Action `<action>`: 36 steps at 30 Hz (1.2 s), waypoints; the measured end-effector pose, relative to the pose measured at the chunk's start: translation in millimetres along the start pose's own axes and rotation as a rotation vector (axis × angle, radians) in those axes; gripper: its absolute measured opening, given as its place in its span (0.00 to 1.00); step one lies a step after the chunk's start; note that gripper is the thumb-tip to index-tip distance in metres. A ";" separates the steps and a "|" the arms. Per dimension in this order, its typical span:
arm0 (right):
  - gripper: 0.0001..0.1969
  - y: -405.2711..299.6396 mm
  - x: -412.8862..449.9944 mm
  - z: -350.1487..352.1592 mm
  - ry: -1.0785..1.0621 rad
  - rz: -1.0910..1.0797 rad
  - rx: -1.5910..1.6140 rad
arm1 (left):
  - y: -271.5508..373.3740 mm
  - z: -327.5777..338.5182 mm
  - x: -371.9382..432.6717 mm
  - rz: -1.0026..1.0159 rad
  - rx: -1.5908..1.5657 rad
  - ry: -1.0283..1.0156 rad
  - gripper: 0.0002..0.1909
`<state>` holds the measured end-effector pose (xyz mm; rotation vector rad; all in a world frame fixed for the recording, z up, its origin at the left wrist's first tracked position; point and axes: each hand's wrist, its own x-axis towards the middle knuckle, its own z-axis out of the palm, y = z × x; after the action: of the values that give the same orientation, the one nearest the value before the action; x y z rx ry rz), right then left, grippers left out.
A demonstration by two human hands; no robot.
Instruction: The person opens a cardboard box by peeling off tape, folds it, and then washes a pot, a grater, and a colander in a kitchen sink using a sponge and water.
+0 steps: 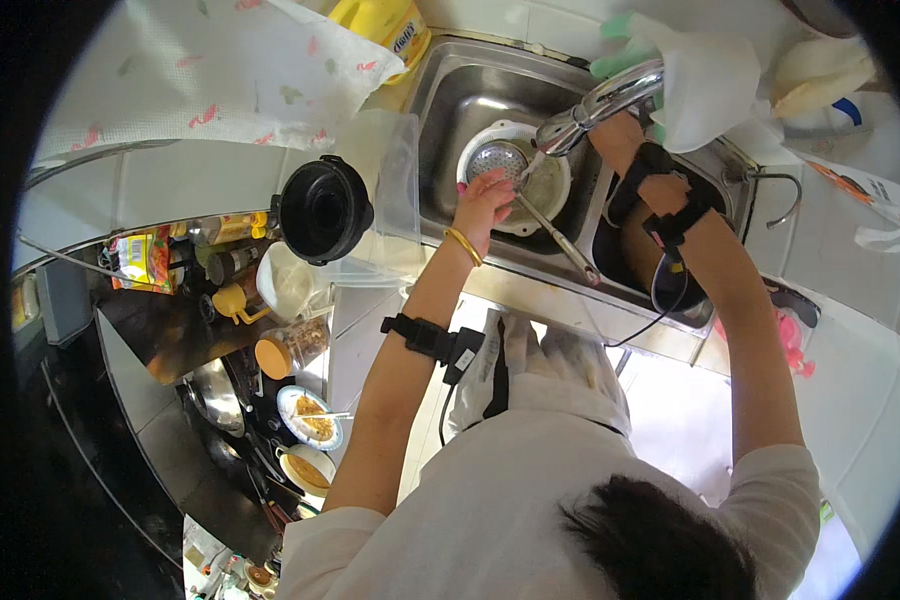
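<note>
My left hand [486, 201] is over the left bowl of a steel double sink [439, 180], fingers apart, with no object visible in it. It is beside a perforated steel skimmer [495, 159], whose long handle [559, 236] slants to the sink's front rim. The skimmer's head rests in a round white plastic colander [562, 199]. A thin stream runs from the chrome faucet [570, 127] past my left fingertips. My right hand [616, 142] reaches behind the faucet; its fingers are hidden, so its grip cannot be told.
In the right sink bowl sit a dark pot [637, 240] and a dark cup [671, 281]. Left of the sink are a clear plastic bin [397, 195] and a black round pot [324, 210]. A yellow jug [390, 30] stands behind. Pale gloves [709, 82] hang over the faucet.
</note>
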<state>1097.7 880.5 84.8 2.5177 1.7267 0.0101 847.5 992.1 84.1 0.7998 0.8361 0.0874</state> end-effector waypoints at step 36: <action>0.11 -160.9 -69.0 -10.8 -0.125 1.030 1.993 | -57.4 25.7 -23.4 -0.199 -0.010 -0.012 0.23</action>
<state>922.4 874.5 86.3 3.5307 -0.5405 -2.6717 836.0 927.3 71.0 0.7035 0.8992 -0.0890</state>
